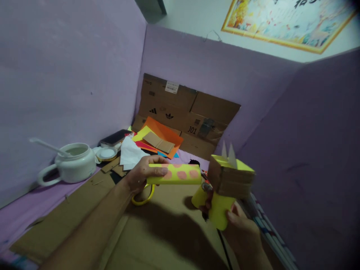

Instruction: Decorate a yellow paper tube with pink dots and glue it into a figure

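My left hand (147,170) is closed around a yellow paper tube (182,174) with pink spots, held level above the cardboard. My right hand (239,221) grips the yellow paper neck (221,212) under a small brown cardboard box (232,178). That box has a yellow top with two pale pointed pieces standing up from it. Between the two held pieces there is a gap. Just behind my right hand's piece sits another yellow paper shape (199,197), partly hidden. A yellow ring (143,197), perhaps a tape roll or a scissors handle, lies below my left hand.
A cardboard sheet (157,236) covers the work surface. On the left stands a white pot (75,168) with a stick in it, near a round lid (107,153) and a dark phone-like slab (118,137). Coloured paper (160,129) and white tissue (131,152) lie behind. Purple walls enclose the space.
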### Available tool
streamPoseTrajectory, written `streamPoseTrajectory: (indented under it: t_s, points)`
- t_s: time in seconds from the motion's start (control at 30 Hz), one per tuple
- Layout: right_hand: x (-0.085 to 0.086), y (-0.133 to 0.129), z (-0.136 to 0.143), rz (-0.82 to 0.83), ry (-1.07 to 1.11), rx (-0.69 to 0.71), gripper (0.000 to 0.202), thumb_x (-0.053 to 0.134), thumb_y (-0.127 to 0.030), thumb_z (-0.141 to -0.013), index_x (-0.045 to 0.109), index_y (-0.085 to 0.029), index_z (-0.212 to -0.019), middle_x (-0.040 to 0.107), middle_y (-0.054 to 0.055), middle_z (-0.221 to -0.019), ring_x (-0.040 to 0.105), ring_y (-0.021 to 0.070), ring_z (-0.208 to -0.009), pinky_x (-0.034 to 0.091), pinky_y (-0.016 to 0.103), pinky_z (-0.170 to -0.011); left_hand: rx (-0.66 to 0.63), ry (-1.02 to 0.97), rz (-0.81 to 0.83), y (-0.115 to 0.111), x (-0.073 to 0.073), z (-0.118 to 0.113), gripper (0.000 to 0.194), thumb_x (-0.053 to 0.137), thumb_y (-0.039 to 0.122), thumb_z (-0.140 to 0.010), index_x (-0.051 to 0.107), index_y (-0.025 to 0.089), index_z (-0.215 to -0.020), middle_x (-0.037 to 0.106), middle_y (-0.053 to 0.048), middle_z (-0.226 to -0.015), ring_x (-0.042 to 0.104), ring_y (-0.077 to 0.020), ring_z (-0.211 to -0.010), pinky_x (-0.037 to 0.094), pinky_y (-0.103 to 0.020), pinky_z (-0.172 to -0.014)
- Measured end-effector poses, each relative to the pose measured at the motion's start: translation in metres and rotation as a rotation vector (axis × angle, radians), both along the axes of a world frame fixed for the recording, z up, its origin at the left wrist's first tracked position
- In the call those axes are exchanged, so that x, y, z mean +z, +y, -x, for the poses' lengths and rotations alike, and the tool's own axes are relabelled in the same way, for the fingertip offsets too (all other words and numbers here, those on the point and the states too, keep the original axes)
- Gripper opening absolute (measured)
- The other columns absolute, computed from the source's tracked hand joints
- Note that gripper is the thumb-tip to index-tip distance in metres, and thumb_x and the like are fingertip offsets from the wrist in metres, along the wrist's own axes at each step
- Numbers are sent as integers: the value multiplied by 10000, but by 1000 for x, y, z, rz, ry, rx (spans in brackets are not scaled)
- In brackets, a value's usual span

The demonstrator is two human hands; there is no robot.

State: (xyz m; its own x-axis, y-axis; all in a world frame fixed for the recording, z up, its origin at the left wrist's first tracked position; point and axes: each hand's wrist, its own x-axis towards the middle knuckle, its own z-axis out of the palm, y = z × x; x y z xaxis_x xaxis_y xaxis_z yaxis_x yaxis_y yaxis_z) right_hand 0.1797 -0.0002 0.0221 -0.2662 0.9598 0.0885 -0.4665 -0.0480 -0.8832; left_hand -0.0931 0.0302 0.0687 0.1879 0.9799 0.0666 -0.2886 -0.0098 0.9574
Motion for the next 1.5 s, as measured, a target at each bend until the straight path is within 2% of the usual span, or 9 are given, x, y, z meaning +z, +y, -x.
streamPoseTrajectory:
  t_s: [0.27,0.43,0.7,0.77,0.83,1.03,1.17,1.33,1.5]
  points:
    - [16,9,-25,56,155,-316,317,817,-287,-536,735,-258,-841,758,38,-871,695,258,-789,560,402,-770,324,482,-153,25,-34,-12,317,731,321,-563,640,152,-816,632,-35,-813,568,-209,-782,429,-302,-706]
    - [15,16,-25,20,173,-349,386,794,-281,-566,716,-233,-941,759,27,-921,692,245,-880,546,363,-847,438,762,-132,27,-57,-22,398,713,387,-626,664,195,-971,667,-105,-963,588,-298,-893,416,-373,-745]
    - [21,16,-24,-44,168,-326,309,763,-292,-589,704,-218,-883,753,63,-909,677,304,-931,506,434,-863,529,997,-436,24,-53,-35,309,695,288,-659,657,233,-961,651,-110,-1063,527,-346,-1109,323,-458,-1002]
    - [19,17,-26,-56,182,-318,289,760,-287,-598,701,-214,-872,749,64,-910,670,298,-949,503,415,-865,497,885,-392,18,-49,-53,376,682,286,-679,615,256,-1048,606,-92,-1179,521,-316,-1145,384,-428,-974]
    - [15,19,-30,-54,187,-293,237,753,-278,-622,697,-218,-844,747,56,-891,673,287,-935,512,395,-846,303,761,-251,12,-49,-77,448,692,290,-669,585,234,-1100,616,-101,-1179,569,-309,-1089,435,-435,-922]
    - [7,23,-39,-11,243,-265,288,733,-251,-660,706,-226,-946,743,51,-928,662,285,-969,507,394,-859,-21,645,-121,23,-68,-130,802,717,227,-630,368,126,-1345,422,-208,-1406,477,-324,-1221,381,-439,-1004]
    - [10,22,-33,-19,265,-211,288,725,-272,-664,717,-209,-946,736,66,-949,649,296,-998,502,393,-874,-51,621,-154,34,-72,-136,587,675,106,-600,532,174,-1165,595,-121,-1241,525,-312,-1153,396,-418,-974]
    - [11,19,-26,14,263,-217,348,741,-279,-636,708,-202,-974,731,76,-963,639,304,-1003,499,398,-870,-48,632,-157,31,-64,-126,325,673,170,-636,596,193,-950,683,-48,-930,609,-271,-894,467,-358,-776]
    - [8,17,-23,58,236,-257,377,759,-294,-613,705,-205,-975,727,82,-960,648,287,-952,493,374,-843,159,728,-152,43,-61,-102,384,694,249,-611,582,186,-973,671,-63,-968,594,-287,-940,450,-392,-842]
